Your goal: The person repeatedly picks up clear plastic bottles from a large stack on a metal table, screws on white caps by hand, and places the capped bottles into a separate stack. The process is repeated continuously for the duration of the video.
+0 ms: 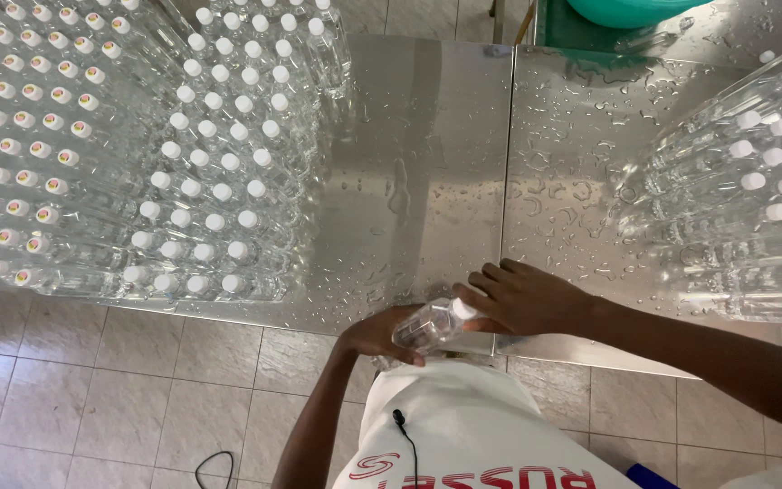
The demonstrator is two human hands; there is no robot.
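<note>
A: What are the hands doing?

B: Both are on one clear bottle, lying on its side at the near edge of the surface. The left hand cups the body from below; the right hand is closed round the end with the white cap.

A: How would that go best?

B: I'd judge the left should grip firm and keep the body from turning while the right works the cap. Everything's wet, so a slack hold could let it slip off the edge just below.

A: And beyond the hands?

B: The surface is shiny steel, beaded with water, with a seam running away from the right hand. Far to the left stands a big block of capped bottles, the ones farther left with coloured marks on their caps. To the right, another block. Ahead of the right hand, at the far edge, part of a green basin.

A: The room?

B: Beige tiled floor under the left arm, a black cable lying on it.
</note>
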